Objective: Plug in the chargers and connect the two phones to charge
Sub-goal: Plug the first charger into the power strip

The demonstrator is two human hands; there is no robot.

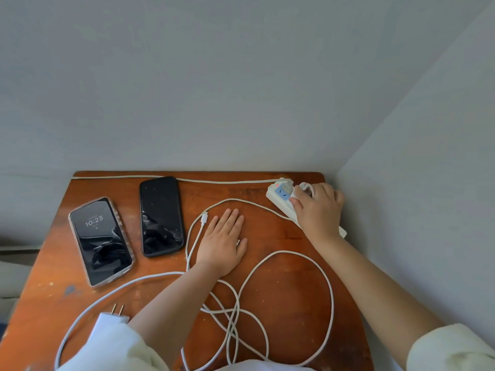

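On table [267, 277], back right corner by the wall: white power strip [280, 195], red light lit, right hand [318, 207] curled around a white charger [304, 188] at the strip; whether it's seated, can't tell. Left hand [221, 243] flat, fingers spread, palm down mid-table, beside loose cable connector [204, 218]. White cables [267, 303] looped and tangled across front half. Second charger [112, 315], prongs bare, near front-left edge. Two phones lie face up, left side: cased phone [101, 241] showing 10:23, dark phone [161, 215] just beside it, both unplugged. Bare wood between phones and strip.
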